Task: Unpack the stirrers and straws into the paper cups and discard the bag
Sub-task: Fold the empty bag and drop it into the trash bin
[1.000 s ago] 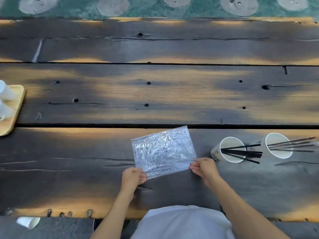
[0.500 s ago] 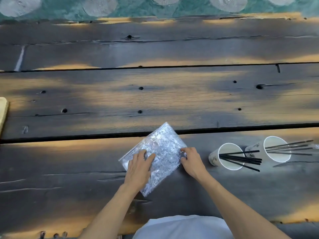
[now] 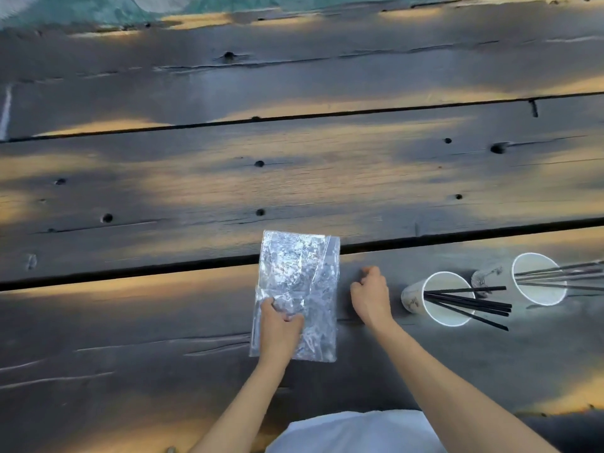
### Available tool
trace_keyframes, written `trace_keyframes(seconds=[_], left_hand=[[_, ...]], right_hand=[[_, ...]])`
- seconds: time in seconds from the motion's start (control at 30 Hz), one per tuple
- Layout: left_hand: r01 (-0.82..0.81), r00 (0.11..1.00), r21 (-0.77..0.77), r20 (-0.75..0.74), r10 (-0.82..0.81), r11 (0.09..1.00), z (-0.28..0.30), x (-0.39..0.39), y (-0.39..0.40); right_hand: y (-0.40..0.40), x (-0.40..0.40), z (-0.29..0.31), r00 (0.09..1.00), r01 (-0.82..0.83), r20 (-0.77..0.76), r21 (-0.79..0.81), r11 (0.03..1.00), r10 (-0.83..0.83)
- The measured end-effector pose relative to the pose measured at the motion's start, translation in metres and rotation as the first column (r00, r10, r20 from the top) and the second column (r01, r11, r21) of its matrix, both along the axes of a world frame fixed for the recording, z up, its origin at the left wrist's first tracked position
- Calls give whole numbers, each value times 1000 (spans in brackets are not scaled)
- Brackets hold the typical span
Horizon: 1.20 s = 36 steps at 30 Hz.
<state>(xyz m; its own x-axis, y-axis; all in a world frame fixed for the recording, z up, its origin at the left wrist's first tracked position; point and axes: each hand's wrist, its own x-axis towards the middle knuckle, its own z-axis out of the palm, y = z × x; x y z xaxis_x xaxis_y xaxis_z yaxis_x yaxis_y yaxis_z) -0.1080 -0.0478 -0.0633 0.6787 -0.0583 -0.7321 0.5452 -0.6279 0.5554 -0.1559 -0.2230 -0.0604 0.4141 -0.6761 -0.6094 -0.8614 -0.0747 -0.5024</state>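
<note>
An empty, crinkled clear plastic bag (image 3: pixel 299 282) lies flat on the dark wooden table, its long side pointing away from me. My left hand (image 3: pixel 279 328) presses on its near left part, fingers pinching the plastic. My right hand (image 3: pixel 371 294) hovers just right of the bag, fingers curled, holding nothing and apart from the bag. To the right stand two white paper cups: the nearer cup (image 3: pixel 441 299) holds black stirrers (image 3: pixel 470 304) leaning right, and the farther cup (image 3: pixel 536 277) holds thin dark straws (image 3: pixel 568 273).
The table is made of wide dark planks with gaps (image 3: pixel 130 271) and knot holes. A green patterned floor (image 3: pixel 98 8) shows beyond the far edge. My white shirt (image 3: pixel 353 433) fills the bottom middle.
The bag has been turned from slanted to lengthwise. My right hand has come off it and moved right. My left hand has slid to the bag's near left part.
</note>
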Motion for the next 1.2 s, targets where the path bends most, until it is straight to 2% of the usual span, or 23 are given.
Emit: trace_keyframes(seconds=[0.07,0.17,0.23,0.37,0.43,0.5,0.57,0.7,0.83,1.1,1.2], left_hand=[[-42,997,29,58,40,999,6,15,-2],[-52,947,108,322,15,993,12,57,-2],[-56,941,114,337,14,992,13,87,-4],[51,963,86,261,-72,995,3,127,-10],[56,975,97,210,-76,994,0,138,-13],[83,980,150,164,-108,985,0,140,-18],[71,987,125,134,-88,990,2,138,-20],[54,997,10,55,-54,999,-1,134,-12],[-15,1000,-114,13,16,993,-3,132,2],[113,974,-165,-174,-142,980,3,106,22],[107,979,-163,-156,-132,981,1,99,24]], right_hand=[[1,1,-1,998,-48,45,28,998,47],[1,7,-3,994,-60,98,70,996,54],[-1,14,-4,991,-54,130,91,994,42],[-10,36,-4,973,45,212,204,978,-89],[-17,48,-2,968,89,202,278,957,-148],[-23,56,-2,968,93,185,357,930,-168],[-25,60,-5,966,84,194,398,913,-173],[-30,62,-8,948,137,215,390,911,-234],[-36,59,-1,914,142,299,399,906,-275],[-40,49,6,843,219,357,455,863,-402],[-40,46,6,893,183,306,424,887,-331]])
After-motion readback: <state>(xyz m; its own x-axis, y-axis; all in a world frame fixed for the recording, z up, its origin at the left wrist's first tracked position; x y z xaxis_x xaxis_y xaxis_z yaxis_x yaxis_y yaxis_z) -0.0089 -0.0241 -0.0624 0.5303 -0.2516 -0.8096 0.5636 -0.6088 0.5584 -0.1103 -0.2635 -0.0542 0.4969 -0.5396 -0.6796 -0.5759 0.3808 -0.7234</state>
